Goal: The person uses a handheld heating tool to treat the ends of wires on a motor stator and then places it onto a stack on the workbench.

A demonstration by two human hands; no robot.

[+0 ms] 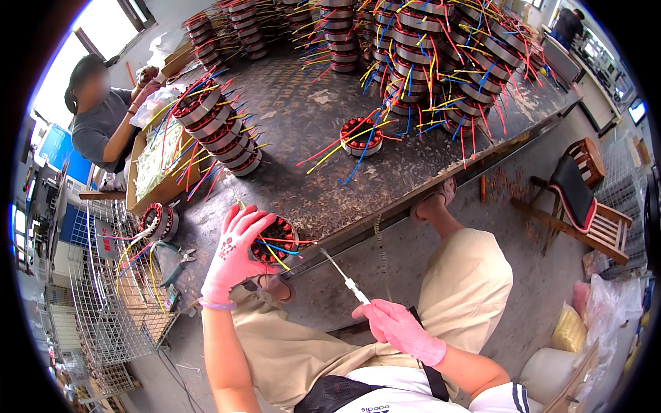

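Observation:
My left hand (237, 248), in a pink glove, grips a motor stator (284, 233) at the near edge of the table. Red windings fill its ring, and red, blue and yellow wires stick out toward the right. In my right hand (399, 329), also gloved in pink, is a slim tool (354, 289) with a white body and a thin metal shaft. Its tip is close to the red wire end; whether they touch I cannot tell. Left of my left hand, another stator (160, 221) lies tilted by pliers (177, 263) with dark handles.
A single stator (361, 138) sits mid-table. Stator stacks (219, 131) stand at the left, with many more at the back. A cardboard box (162, 165) of pale strips is by a seated co-worker (103, 110). Wire racks (110, 310) flank the left; a chair (575, 193) stands right.

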